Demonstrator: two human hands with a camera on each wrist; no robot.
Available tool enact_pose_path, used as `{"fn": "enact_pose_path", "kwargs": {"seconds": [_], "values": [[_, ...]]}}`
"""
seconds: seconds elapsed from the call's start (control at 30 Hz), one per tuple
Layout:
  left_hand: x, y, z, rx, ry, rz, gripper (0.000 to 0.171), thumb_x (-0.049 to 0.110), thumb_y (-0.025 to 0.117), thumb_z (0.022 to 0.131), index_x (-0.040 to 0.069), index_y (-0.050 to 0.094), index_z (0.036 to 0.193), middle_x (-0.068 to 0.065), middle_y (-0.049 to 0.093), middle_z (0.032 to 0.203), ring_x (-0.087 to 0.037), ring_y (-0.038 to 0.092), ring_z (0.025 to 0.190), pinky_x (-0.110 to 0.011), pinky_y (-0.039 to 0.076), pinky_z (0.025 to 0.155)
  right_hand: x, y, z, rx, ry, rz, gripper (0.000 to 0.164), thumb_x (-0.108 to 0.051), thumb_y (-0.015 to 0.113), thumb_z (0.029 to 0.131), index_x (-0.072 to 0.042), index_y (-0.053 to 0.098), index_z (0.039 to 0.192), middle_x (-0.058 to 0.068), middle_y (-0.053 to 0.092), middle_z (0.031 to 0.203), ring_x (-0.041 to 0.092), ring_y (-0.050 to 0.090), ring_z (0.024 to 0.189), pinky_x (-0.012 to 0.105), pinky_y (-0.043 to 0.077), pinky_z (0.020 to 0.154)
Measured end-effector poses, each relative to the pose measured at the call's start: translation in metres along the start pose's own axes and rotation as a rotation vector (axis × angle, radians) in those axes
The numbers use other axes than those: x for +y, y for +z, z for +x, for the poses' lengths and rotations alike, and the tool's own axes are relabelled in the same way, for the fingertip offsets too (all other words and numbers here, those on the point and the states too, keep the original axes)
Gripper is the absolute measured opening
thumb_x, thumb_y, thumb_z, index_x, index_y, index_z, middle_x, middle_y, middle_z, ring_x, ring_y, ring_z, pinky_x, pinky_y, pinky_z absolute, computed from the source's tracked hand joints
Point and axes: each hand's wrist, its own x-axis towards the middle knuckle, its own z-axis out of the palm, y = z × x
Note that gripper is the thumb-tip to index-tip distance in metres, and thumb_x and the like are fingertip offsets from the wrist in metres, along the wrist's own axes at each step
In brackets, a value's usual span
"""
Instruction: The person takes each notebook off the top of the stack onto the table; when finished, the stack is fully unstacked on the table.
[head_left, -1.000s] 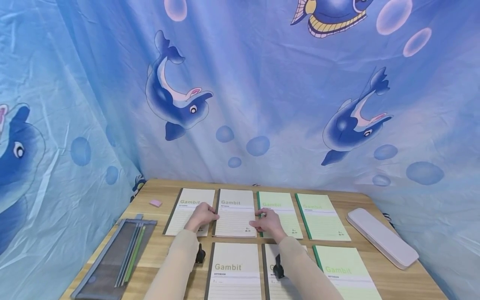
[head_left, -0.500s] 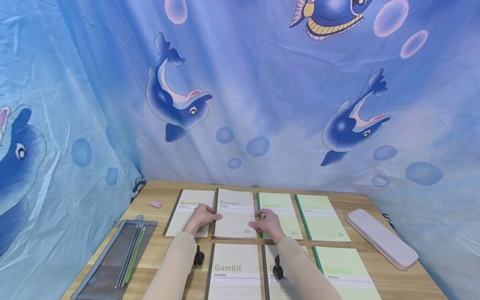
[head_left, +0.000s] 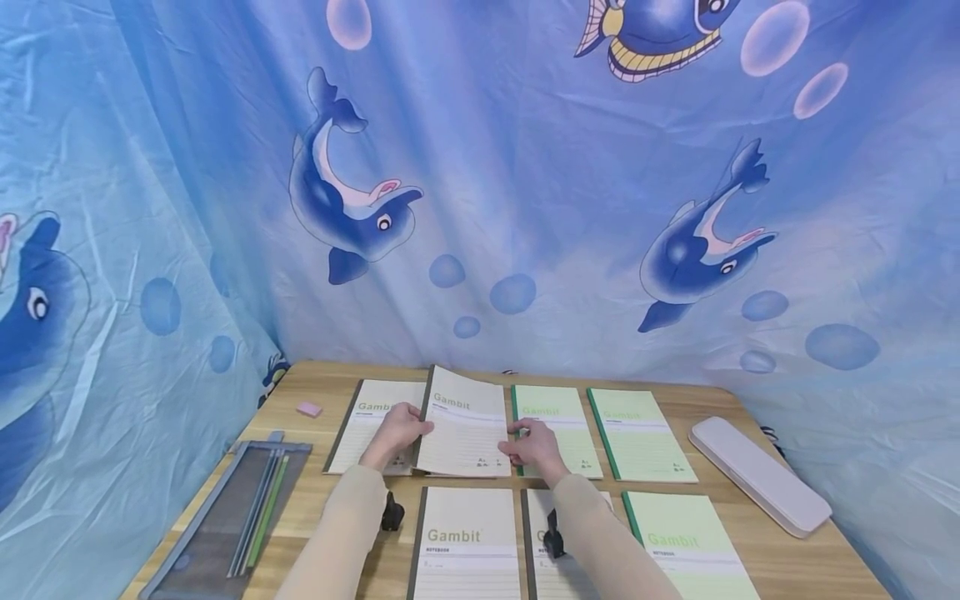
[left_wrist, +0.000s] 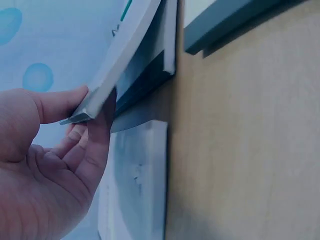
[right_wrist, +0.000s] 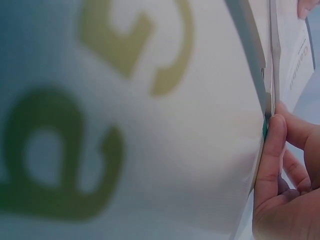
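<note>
My left hand pinches the dark-spined edge of a cream "Gambit" notebook in the back row. Its left side is raised and its cover bends. In the left wrist view, the left hand has its thumb above and fingers below the spine; another dark-spined notebook lies underneath. My right hand holds the raised notebook's lower right edge, over a green-spined notebook. In the right wrist view, the right hand's thumb and forefinger meet at that edge.
Another cream notebook lies left, a green-spined one right. Nearer lie two cream notebooks and a green-spined one. A mesh pouch with pencils, a pink eraser and a pale case flank them.
The left hand has lifted the cream notebook's spine side and moved slightly left, tilting the notebook. The right hand has stayed nearly in place at its right edge.
</note>
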Motion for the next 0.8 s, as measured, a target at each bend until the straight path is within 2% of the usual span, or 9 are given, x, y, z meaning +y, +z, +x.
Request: {"fn": "enact_pose_path", "kwargs": {"seconds": [0.2, 0.43, 0.63, 0.8], "values": [[0.003, -0.010, -0.004, 0.011, 0.026, -0.004, 0.036, 0.014, 0.068, 0.090, -0.009, 0.053, 0.114, -0.021, 0.061, 0.100, -0.029, 0.060, 0.087, -0.041, 0.052, 0.074, -0.002, 0.001, -0.001, 0.007, 0.004, -0.014, 0.037, -0.007, 0.080, 0.082, 0.003, 0.065, 0.115, 0.008, 0.065, 0.074, 0.013, 0.063, 0.057, 0.026, 0.055, 0.055], [0.005, -0.023, -0.008, 0.055, 0.016, -0.029, 0.032, 0.013, 0.071, 0.088, -0.006, 0.054, 0.109, -0.024, 0.062, 0.105, -0.031, 0.061, 0.090, -0.041, 0.051, 0.075, -0.003, -0.001, 0.000, 0.019, 0.023, -0.008, 0.038, -0.008, 0.080, 0.081, 0.002, 0.066, 0.114, 0.009, 0.064, 0.076, 0.014, 0.063, 0.058, 0.025, 0.055, 0.055], [0.005, -0.040, -0.025, 0.025, 0.018, -0.086, 0.028, 0.010, 0.069, 0.089, -0.004, 0.051, 0.106, -0.027, 0.061, 0.109, -0.029, 0.060, 0.088, -0.036, 0.048, 0.069, -0.003, -0.001, 0.000, 0.013, 0.023, -0.017, 0.037, -0.008, 0.080, 0.083, 0.002, 0.066, 0.115, 0.009, 0.064, 0.076, 0.015, 0.064, 0.058, 0.026, 0.055, 0.055], [0.006, -0.054, -0.043, 0.014, 0.016, -0.101, 0.028, 0.007, 0.069, 0.089, -0.005, 0.049, 0.106, -0.020, 0.059, 0.097, -0.025, 0.056, 0.079, -0.032, 0.046, 0.064, -0.003, 0.000, 0.000, 0.004, 0.020, -0.012, 0.036, -0.007, 0.079, 0.083, 0.003, 0.065, 0.115, 0.010, 0.063, 0.076, 0.014, 0.064, 0.057, 0.026, 0.056, 0.056]]}}
